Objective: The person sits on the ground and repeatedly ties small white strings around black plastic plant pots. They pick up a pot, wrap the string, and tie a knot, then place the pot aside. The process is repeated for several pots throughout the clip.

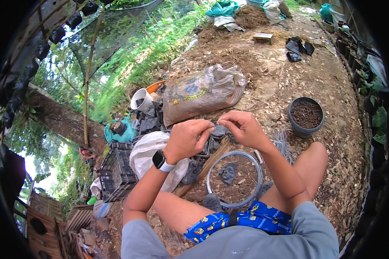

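My left hand [191,139] and my right hand [244,128] are raised close together before me, fingertips pinched and facing each other. Something thin, perhaps a piece of wire, seems to span between them, too fine to make out well. Below them a coil of metal wire [209,184] lies on the ground between my feet, with a scrap of black plastic [228,173] inside its ring. Cut lengths of wire [282,145] lie in a loose bundle beyond my right forearm.
A filled woven sack [201,94] lies ahead. A black pot of soil [306,115] stands at the right. To the left are a white sack [149,152], black plastic crates [116,171] and a white bucket [142,100]. A small wooden stool [263,38] is farther off.
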Available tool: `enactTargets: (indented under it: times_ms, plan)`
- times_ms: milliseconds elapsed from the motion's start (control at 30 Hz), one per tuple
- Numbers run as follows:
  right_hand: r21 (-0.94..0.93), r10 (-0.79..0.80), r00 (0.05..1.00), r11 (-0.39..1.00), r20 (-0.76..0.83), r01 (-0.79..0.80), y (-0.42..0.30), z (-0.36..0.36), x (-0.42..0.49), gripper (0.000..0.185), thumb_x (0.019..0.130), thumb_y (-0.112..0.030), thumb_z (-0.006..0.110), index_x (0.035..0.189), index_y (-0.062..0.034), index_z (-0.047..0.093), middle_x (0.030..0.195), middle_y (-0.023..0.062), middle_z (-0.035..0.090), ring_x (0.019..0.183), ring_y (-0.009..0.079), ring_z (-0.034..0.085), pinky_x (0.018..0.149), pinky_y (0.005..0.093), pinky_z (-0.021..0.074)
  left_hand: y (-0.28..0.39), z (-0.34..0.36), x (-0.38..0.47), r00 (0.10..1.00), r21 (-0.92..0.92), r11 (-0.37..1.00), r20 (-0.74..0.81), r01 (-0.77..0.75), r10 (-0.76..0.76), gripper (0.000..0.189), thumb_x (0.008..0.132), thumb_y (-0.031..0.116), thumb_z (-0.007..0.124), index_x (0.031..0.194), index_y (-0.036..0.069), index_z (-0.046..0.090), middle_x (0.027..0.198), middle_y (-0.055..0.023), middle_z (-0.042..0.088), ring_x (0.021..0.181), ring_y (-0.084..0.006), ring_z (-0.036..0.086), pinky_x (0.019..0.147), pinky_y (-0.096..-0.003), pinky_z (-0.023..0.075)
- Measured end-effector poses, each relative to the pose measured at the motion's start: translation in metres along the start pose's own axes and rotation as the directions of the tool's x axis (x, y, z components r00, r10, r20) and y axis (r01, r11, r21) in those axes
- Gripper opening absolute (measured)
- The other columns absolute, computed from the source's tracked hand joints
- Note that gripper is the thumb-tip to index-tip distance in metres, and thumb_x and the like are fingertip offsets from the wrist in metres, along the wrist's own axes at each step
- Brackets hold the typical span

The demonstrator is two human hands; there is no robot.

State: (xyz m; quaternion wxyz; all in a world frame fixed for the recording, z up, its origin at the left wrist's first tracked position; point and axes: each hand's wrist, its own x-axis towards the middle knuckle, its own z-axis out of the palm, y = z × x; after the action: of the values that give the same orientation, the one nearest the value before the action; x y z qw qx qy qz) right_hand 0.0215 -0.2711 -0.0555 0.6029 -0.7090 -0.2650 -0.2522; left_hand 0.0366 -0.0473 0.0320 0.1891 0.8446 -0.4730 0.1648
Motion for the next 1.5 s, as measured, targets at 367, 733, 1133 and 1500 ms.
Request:
enactTargets:
  times_ms: [367, 733, 1133, 1500]
  plan:
    - [-0.416, -0.416, 0.909, 0.830, -0.018, 0.372, -0.041, -0.015, -0.001, 0.018, 0.086, -0.003, 0.079, 0.104, -0.0056, 0.077, 0.077, 0.0047, 0.065, 0.062, 0.0189, 0.062, 0.056, 0.0320, 0.0507, 0.027, -0.007, 0.013, 0.987, -0.072, 0.987, -0.053, 0.145, -0.149, 0.016, 0.102, 0.019, 0.067, 0.101, 0.005, 0.073, 0.085, -0.0135, 0.072, 0.074, -0.0344, 0.071, 0.064, -0.0420, 0.0529]
    - [-0.275, -0.436, 0.879, 0.884, -0.194, 0.378, -0.022, -0.007, 0.002, 0.017, 0.084, 0.002, 0.081, 0.099, -0.0032, 0.079, 0.073, 0.0069, 0.068, 0.060, 0.0190, 0.064, 0.054, 0.0322, 0.0503, 0.028, -0.031, 0.004, 0.925, -0.624, 0.682, 0.252, 0.381, -0.285, 0.025, 0.109, 0.020, 0.060, 0.095, 0.001, 0.068, 0.083, 0.0043, 0.062, 0.076, -0.0029, 0.047, 0.067, -0.0230, 0.0398]
    - [-0.289, -0.313, 0.937, 0.921, -0.152, 0.261, -0.053, 0.019, -0.015, 0.006, 0.092, -0.003, 0.075, 0.096, -0.0017, 0.071, 0.077, 0.0111, 0.066, 0.064, 0.0288, 0.067, 0.056, 0.0375, 0.0521, 0.026, -0.021, 0.005, 0.960, -0.215, 0.961, -0.182, 0.173, -0.214, 0.008, 0.099, 0.011, 0.070, 0.098, 0.005, 0.075, 0.077, -0.0087, 0.066, 0.060, -0.0202, 0.060, 0.056, -0.0331, 0.0451]
    - [-0.316, -0.288, 0.956, 0.913, -0.052, 0.258, -0.079, -0.019, -0.005, 0.005, 0.091, -0.003, 0.075, 0.094, -0.0046, 0.072, 0.080, 0.0107, 0.066, 0.066, 0.0274, 0.066, 0.058, 0.0369, 0.0511, 0.038, -0.020, 0.004, 0.988, 0.129, 0.990, -0.131, -0.064, 0.081, 0.017, 0.088, 0.005, 0.077, 0.104, 0.011, 0.077, 0.076, -0.0069, 0.065, 0.063, -0.0271, 0.065, 0.054, -0.0378, 0.0503]
